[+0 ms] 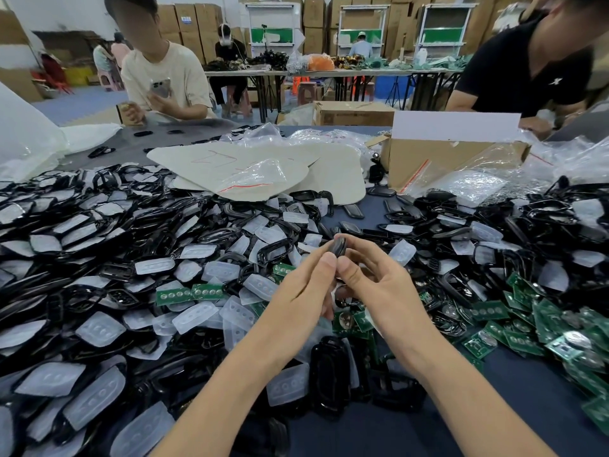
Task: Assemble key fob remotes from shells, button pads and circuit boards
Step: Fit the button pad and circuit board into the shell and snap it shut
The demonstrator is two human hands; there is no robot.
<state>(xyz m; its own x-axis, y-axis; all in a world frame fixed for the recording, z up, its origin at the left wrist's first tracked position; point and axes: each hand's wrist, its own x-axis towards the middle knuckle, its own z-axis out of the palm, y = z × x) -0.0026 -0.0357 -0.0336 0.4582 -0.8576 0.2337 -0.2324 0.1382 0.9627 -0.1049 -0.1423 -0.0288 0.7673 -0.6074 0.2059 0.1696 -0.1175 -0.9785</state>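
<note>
A black key fob (339,247) stands on edge between both hands above the middle of the table. My left hand (304,290) pinches its near side with thumb and fingers. My right hand (372,278) grips it from the right, fingers curled over its top. Black shells (99,225) are heaped across the left and right of the table. Translucent white button pads (155,265) lie mixed among them. Green circuit boards (527,328) are piled at the right, and some circuit boards (189,293) lie left of my hands. The fob's lower part is hidden by my fingers.
Beige card sheets (263,166) with a clear bag lie beyond the parts. A cardboard box (454,159) and plastic bags (560,166) stand at the back right. One person sits across at the left, another at the far right. A black shell (329,367) lies between my forearms.
</note>
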